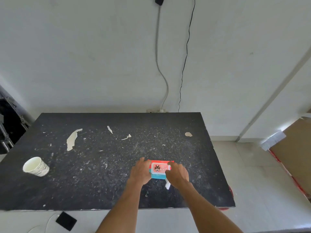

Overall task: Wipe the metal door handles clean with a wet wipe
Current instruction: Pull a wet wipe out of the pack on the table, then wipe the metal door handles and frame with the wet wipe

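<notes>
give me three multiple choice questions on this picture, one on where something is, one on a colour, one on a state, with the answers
1. Where is the paper cup?
A) on the left part of the table
B) on top of the wipes pack
C) on the floor

2. What colour is the table top?
A) white
B) black
C) green

3. How is the wipes pack right now?
A) lying untouched
B) on the table with both hands on it
C) lifted to the wall by one hand

Answers: A, the cup sits far left of the pack. B, the surface is black with pale specks. B, the left hand holds the pack's left end and the right hand curls its fingers at the label.
</notes>
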A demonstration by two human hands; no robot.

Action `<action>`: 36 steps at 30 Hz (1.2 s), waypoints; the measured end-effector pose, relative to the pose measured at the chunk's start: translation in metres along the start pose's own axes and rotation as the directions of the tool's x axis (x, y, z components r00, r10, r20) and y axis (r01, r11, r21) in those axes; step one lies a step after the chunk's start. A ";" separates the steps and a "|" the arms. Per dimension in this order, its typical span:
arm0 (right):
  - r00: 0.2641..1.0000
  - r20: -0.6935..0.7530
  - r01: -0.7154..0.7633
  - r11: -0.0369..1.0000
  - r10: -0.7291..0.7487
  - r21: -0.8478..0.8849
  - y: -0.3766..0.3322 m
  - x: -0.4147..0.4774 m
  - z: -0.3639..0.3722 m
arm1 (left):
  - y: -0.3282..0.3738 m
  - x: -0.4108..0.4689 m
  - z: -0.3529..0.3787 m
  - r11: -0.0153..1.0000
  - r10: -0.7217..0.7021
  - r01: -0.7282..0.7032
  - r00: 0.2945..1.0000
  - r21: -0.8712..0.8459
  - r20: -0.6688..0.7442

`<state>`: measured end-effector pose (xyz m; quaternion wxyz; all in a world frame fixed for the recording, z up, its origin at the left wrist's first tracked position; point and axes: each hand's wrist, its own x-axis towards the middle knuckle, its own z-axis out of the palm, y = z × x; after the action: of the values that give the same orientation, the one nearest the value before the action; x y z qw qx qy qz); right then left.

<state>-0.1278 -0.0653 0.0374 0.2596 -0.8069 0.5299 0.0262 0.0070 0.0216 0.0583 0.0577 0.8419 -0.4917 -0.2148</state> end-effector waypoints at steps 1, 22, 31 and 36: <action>1.000 -0.007 -0.009 1.000 0.009 0.009 -0.004 -0.003 -0.005 | 0.000 -0.002 -0.008 1.000 -0.007 0.007 1.000 0.004 -0.014; 0.915 -0.396 0.137 0.982 -0.075 0.129 -0.074 -0.113 -0.207 | 0.060 -0.087 -0.225 0.980 0.186 -0.158 0.945 0.124 -0.269; 0.760 -0.650 0.239 0.934 -0.010 0.264 -0.047 -0.193 -0.329 | 0.165 -0.136 -0.309 0.923 0.380 -0.370 0.843 0.102 -0.382; 0.647 -0.762 0.304 0.904 0.035 0.300 0.002 -0.245 -0.380 | 0.249 -0.164 -0.317 0.847 0.524 -0.514 0.762 0.138 -0.381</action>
<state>-0.3252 -0.0292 0.4426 0.1780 -0.7112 0.5197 -0.4387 -0.1303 -0.0019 0.4705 0.2048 0.6991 -0.6851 -0.0056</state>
